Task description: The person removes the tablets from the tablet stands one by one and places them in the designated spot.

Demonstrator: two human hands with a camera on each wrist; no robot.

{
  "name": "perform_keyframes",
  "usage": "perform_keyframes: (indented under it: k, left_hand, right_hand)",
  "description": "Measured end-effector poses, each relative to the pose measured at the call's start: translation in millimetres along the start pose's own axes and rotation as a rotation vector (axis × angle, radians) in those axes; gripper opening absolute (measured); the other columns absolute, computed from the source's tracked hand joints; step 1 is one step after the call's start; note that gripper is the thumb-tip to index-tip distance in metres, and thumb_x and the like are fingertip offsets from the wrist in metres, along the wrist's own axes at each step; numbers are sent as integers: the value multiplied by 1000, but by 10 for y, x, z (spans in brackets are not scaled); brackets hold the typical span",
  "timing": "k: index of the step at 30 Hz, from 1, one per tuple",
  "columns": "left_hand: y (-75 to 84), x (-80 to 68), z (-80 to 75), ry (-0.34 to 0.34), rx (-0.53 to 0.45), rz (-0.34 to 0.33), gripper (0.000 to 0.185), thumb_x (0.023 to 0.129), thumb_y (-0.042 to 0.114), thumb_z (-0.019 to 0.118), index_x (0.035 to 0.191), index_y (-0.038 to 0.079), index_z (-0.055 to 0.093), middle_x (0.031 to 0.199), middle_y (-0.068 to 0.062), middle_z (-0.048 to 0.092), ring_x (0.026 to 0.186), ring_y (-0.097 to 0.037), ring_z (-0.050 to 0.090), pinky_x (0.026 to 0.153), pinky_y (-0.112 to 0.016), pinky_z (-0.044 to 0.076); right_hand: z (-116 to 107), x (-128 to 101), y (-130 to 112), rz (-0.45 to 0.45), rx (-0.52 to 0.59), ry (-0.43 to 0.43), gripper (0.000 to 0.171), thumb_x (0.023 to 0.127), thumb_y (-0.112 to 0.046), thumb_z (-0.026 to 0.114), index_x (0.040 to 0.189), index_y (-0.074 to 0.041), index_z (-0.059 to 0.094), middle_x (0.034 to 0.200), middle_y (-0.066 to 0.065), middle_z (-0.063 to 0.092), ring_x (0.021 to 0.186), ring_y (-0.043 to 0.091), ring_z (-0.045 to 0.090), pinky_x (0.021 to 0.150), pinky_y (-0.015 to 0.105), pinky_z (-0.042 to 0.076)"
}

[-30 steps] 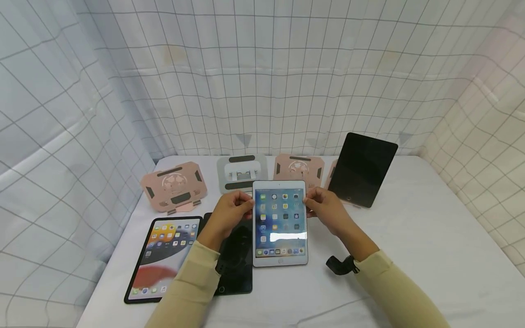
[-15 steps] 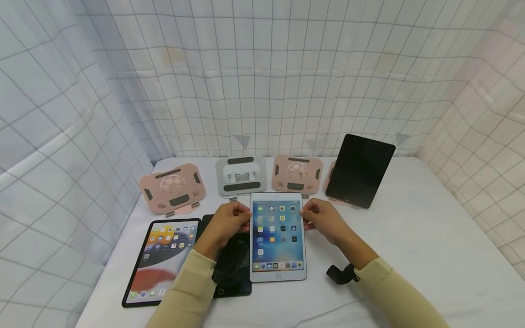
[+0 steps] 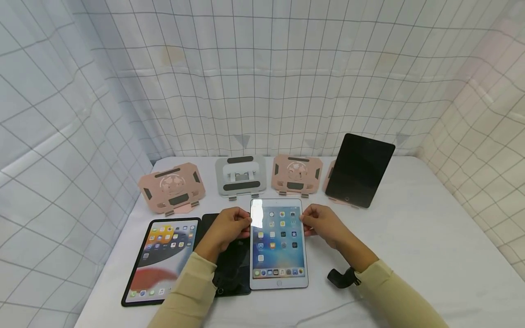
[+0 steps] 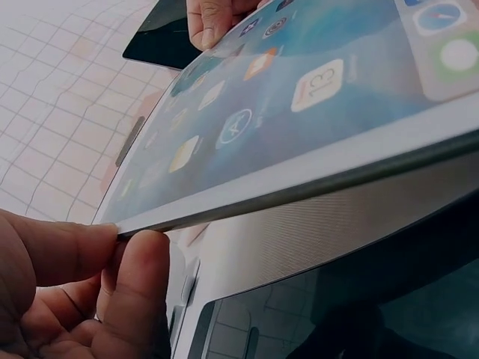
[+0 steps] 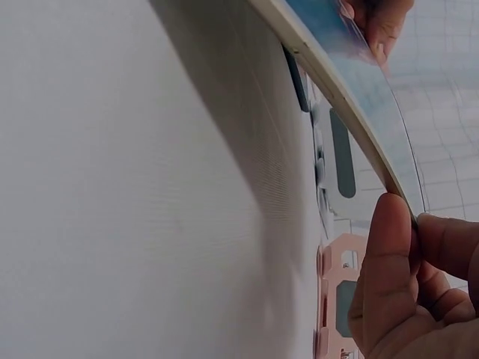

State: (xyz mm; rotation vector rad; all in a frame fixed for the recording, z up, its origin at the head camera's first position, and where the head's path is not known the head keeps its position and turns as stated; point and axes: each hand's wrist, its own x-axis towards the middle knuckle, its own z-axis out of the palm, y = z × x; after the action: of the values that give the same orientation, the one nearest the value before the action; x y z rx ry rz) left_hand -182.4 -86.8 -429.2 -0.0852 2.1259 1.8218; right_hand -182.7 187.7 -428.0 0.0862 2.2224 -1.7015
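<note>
Head view: white-bezel tablet [image 3: 279, 243] at table [image 3: 430, 237] centre, near front edge, far end raised, near end low. Left hand [image 3: 225, 228] and right hand [image 3: 324, 223] pinch its upper side edges, likely for level control.

Left wrist view: thumb and fingertips [image 4: 142, 277] clamp thin metal rim; glass glossy, screen lit.

Right wrist view: fingers [image 5: 385, 262] pinch opposite edge; pink stand [image 5: 337, 299] behind.

The white tablet [image 3: 279, 243] has its screen lit, showing rows of app icons on a blue background. Its far end is raised off the table while its near edge seems to rest on it.
</note>
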Motion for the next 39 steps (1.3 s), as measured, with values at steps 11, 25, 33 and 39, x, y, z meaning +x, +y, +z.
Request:
perform_keyframes:
  k: [11,25,33,39]
  left_hand:
    - [-38,-27,37,-20,55,-20,6,97,-3,57,102,-6,58,88,-14,58,72,-17,60,67,-27,58]
    - [-105,14,114,46,185,-17,6,95,-2,56,97,-5,61,86,-14,59,70,-17,60,64,-28,57]
    - [-83,11,148,103,415,31,7,95,5,61,94,-1,65,80,-9,61,66,-16,61,60,-28,54]
    - [-74,4,162,141,546,99,9,93,5,61,89,0,66,74,-6,63,64,-16,61,57,-31,50]
  right_hand:
    - [10,12,92,13,-3,14,8,98,-5,59,98,3,57,85,13,59,72,20,58,62,27,56]
    - [23,83,177,19,-62,12,10,98,-5,60,96,5,59,75,11,60,63,16,58,56,24,53]
    - [48,109,163,40,-116,28,11,97,-6,62,91,4,62,71,10,60,60,14,57,55,23,52]
    - [69,143,159,32,-206,38,12,96,-7,63,87,1,64,70,9,62,60,15,58,54,24,49]
